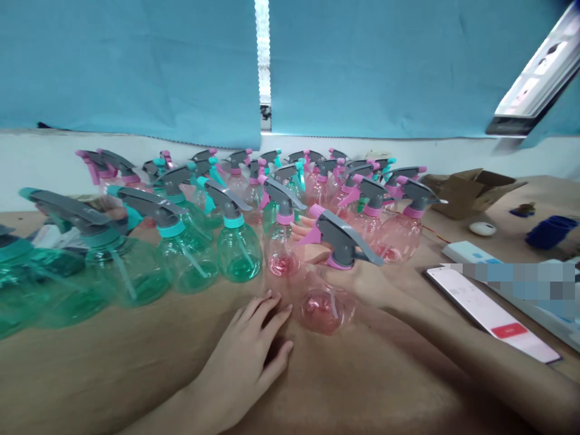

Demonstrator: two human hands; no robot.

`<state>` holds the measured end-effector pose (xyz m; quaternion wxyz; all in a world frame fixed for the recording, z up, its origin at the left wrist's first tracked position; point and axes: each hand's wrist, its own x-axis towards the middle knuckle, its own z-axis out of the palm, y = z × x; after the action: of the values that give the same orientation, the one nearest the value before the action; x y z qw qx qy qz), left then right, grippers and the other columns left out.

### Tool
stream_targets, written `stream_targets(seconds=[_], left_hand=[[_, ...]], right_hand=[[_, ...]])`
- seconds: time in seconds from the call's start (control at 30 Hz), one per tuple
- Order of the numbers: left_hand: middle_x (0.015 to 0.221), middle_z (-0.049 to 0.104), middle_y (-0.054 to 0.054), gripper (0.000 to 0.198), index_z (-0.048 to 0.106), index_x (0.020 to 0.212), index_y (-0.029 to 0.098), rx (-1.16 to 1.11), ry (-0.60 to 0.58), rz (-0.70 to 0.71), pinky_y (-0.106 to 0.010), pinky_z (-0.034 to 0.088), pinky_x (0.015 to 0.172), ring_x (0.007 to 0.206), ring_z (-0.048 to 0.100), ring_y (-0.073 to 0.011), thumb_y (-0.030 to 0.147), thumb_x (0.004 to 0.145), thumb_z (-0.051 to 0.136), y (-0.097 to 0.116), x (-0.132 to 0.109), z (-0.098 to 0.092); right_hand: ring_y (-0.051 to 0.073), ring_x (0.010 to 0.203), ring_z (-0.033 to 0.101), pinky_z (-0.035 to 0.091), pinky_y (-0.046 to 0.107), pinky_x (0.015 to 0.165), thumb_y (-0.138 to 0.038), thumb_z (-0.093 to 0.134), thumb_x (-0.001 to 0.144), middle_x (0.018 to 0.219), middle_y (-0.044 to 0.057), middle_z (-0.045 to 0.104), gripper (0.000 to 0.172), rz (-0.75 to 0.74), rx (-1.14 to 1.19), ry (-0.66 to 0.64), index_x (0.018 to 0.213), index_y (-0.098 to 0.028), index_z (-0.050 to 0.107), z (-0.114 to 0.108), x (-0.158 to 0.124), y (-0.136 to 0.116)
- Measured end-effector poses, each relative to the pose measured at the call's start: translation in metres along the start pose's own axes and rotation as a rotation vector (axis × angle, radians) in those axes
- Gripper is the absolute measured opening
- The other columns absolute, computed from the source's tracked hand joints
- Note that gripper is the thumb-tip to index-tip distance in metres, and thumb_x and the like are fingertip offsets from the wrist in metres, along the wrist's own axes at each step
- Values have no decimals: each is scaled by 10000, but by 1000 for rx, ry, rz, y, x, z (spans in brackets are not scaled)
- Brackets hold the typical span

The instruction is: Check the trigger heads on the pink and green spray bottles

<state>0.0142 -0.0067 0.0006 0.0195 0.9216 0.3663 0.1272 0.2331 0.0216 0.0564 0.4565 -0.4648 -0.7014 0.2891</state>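
Observation:
A pink-tinted spray bottle with a grey and pink trigger head stands on the brown tabletop. To its left my left hand rests flat, fingers spread and holding nothing. My right hand reaches in from the right behind that bottle, partly covered by its head and clear body. Its fingers stretch out leftward behind the pink trigger, close to another pink spray bottle; whether they touch either bottle is unclear. Green spray bottles with turquoise collars line up on the left.
Many more pink and green sprayers crowd the back. At the right are a phone, a white box, a white rounded object, a blue object and an open cardboard box. Blue curtains hang behind.

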Motion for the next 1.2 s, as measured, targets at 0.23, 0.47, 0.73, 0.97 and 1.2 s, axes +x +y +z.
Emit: stream_targets(seconds=[0.23, 0.47, 0.73, 0.97, 1.2], left_hand=[[1325, 515, -123, 391, 531, 1274, 170, -9, 1, 0, -486, 410, 968, 1231, 439, -307, 288, 902, 506, 1, 0, -2], [1322, 517, -120, 395, 530, 1276, 173, -8, 13, 4, -491, 408, 970, 1235, 434, -309, 293, 901, 506, -1, 0, 1], [1324, 520, -114, 394, 521, 1284, 186, -7, 22, 9, -479, 403, 974, 1236, 438, -299, 291, 905, 497, 1, 0, -1], [1310, 532, -113, 386, 533, 1270, 187, -8, 36, 14, -492, 418, 958, 1225, 449, -312, 295, 901, 493, 0, 1, -2], [1311, 531, -114, 388, 533, 1269, 183, 15, 29, 13, -482, 425, 954, 1224, 450, -306, 294, 898, 499, 0, 0, -1]], right_hand=[[165, 658, 507, 458, 328, 605, -272, 589, 695, 682, -5, 541, 104, 70, -17, -7, 792, -234, 598, -1, -1, -4], [189, 700, 543, 474, 365, 660, -296, 575, 685, 666, 8, 557, 76, 104, -29, -26, 677, -221, 579, -2, -2, -3], [217, 691, 597, 493, 378, 639, -217, 542, 618, 678, 12, 616, 124, 133, -31, 6, 724, -244, 600, -6, -1, -18], [147, 524, 512, 451, 291, 499, -195, 550, 581, 540, -25, 520, 98, 100, -78, 95, 545, -237, 469, -8, -2, -16], [178, 670, 622, 502, 407, 789, -178, 506, 654, 639, -31, 624, 278, 103, 94, -139, 901, -243, 617, -8, 3, -10]])
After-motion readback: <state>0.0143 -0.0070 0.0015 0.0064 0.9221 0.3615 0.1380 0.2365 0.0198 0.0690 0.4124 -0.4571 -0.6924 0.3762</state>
